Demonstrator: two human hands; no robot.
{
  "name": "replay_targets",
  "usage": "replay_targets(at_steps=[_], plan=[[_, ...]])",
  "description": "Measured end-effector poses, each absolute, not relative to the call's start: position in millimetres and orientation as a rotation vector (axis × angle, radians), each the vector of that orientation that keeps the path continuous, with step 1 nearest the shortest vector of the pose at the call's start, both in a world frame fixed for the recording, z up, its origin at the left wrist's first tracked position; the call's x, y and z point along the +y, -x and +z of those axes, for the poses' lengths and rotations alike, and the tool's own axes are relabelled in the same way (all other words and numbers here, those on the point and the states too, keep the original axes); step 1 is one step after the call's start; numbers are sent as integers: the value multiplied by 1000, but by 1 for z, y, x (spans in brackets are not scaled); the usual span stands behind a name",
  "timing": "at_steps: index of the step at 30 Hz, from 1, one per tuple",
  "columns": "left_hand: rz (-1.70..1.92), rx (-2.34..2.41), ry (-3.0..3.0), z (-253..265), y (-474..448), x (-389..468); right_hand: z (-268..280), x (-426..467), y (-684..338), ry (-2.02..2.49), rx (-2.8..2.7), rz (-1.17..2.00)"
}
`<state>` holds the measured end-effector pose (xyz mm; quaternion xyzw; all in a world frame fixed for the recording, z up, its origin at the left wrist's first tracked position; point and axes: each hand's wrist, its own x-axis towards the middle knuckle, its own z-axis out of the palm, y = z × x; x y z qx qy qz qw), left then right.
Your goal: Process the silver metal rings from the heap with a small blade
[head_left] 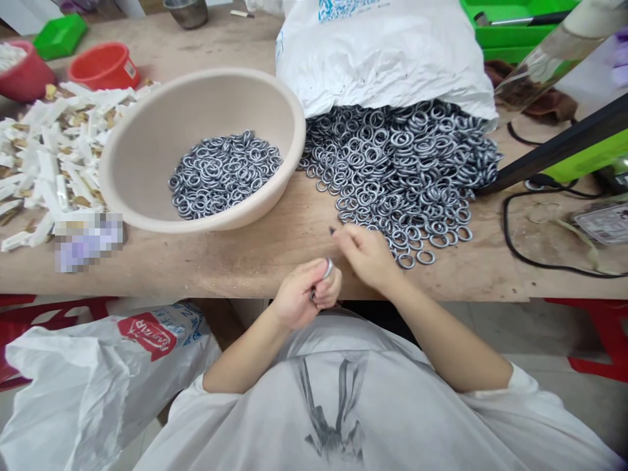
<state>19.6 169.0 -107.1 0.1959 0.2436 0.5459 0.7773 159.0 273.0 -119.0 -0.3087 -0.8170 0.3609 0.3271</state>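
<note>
My left hand (pixel 301 297) is closed on a grey ring (pixel 328 267), part of which shows between the thumb and fingers. Beside it, my right hand (pixel 367 258) is closed too, just in front of the ring pile; a small dark tip (pixel 332 230) sticks out from its fingers, and the rest of that thing is hidden. A heap of grey rings (pixel 402 176) spills onto the table from a white sack (pixel 383 59). To the left of the heap stands a large beige basin (pixel 142 190) with many similar rings (pixel 220 176) inside.
White strips (pixel 49 163) lie piled at the left, near a red bowl (pixel 101 69) and a green tray (pixel 61 36). On the right are a clear bottle (pixel 544 65), a black cable (pixel 510 242) and a green bin (pixel 510 13). Another sack (pixel 98 386) sits below the wooden table (pixel 196 268).
</note>
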Motion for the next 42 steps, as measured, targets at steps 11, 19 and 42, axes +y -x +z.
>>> replay_targets(at_steps=[11,19,42], plan=[[1330,819,-364,-110,1,169,-97,320,-140,1436,-2699,4],[1345,894,-359,-116,-8,181,-96,283,-147,586,-1831,1773],[1476,907,-144,-104,-34,180,-104,242,-154,616,-2309,487]])
